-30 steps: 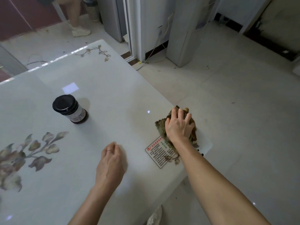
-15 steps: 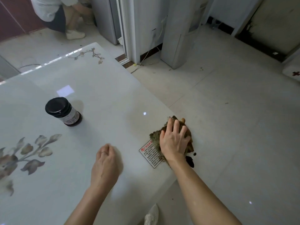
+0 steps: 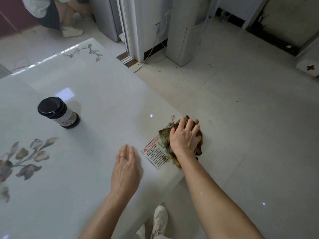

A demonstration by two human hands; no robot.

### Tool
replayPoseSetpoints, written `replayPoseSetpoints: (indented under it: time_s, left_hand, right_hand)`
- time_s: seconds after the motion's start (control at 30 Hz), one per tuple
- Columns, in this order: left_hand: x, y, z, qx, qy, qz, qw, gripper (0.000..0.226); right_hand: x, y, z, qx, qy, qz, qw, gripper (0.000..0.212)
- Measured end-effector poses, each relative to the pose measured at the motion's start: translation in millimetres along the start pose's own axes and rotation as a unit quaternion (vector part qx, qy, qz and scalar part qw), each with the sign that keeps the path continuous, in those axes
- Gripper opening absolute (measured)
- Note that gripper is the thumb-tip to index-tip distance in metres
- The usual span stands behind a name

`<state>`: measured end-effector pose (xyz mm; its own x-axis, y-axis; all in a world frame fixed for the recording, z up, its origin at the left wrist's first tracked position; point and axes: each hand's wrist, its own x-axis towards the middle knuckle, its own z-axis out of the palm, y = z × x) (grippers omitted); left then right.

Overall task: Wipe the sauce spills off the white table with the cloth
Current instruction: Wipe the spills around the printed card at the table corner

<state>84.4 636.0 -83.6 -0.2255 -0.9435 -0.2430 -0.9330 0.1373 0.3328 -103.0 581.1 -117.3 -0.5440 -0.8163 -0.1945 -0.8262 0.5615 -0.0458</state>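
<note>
Sauce that showed as a dark blob by the right wrist half a second ago is now nearly all under the cloth (image 3: 164, 138); only a speck (image 3: 197, 158) shows at the wrist's 3 o'clock. The stroke seems to have carried the cloth back over the spill, so that patch is probably being taken up, though I cannot tell how clean the surface beneath is.

Nearest, a white shoe (image 3: 159, 219) stands on the floor at 6 o'clock. The left hand (image 3: 125, 169) has kept its place, flat on the table (image 3: 103, 94) with fingers straight and pressed together, steadying. At its 2 o'clock the right hand (image 3: 184, 137) presses the bunched, stained cloth down at the table's corner, fingers straight and slightly spread over it. The cloth overlaps the top corner of a printed sticker (image 3: 155, 156).

Farther off, at the left hand's 10 o'clock, a lidded dark jar (image 3: 57, 112) stands upright, well apart. No other spill shows on the table.
</note>
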Motion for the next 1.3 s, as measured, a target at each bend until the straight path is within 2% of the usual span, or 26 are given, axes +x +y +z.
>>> replayPoseSetpoints:
  time_s: [0.2,0.4,0.5,0.67,0.87,1.07,1.3]
  left_hand:
    - [-5,2,3,0.009,-0.009,0.010,1.000,0.060]
    - [-16,1,7,0.018,-0.027,-0.007,0.999,0.062]
    - [-16,2,14,0.014,-0.032,-0.017,0.999,0.052]
    - [-19,-2,21,0.018,-0.024,-0.027,0.999,0.051]
    - [-21,1,25,0.011,-0.028,-0.033,0.999,0.043]
    - [-24,9,23,0.030,-0.045,-0.036,0.998,0.052]
    - [-26,16,21,0.033,-0.043,-0.038,0.998,0.056]
  right_hand:
    - [-31,17,9,-0.006,0.027,-0.026,0.999,0.063]
    - [-31,17,9,0.015,0.025,0.012,1.000,0.063]
    - [-45,29,14,0.024,0.056,0.015,0.998,0.063]
    - [-27,46,12,0.063,0.025,0.123,0.990,0.066]
    - [-52,46,21,0.203,0.002,0.216,0.955,0.070]
    - [-77,43,28,0.211,0.000,0.191,0.959,0.070]
    - [-101,41,29,0.165,-0.016,0.160,0.973,0.056]
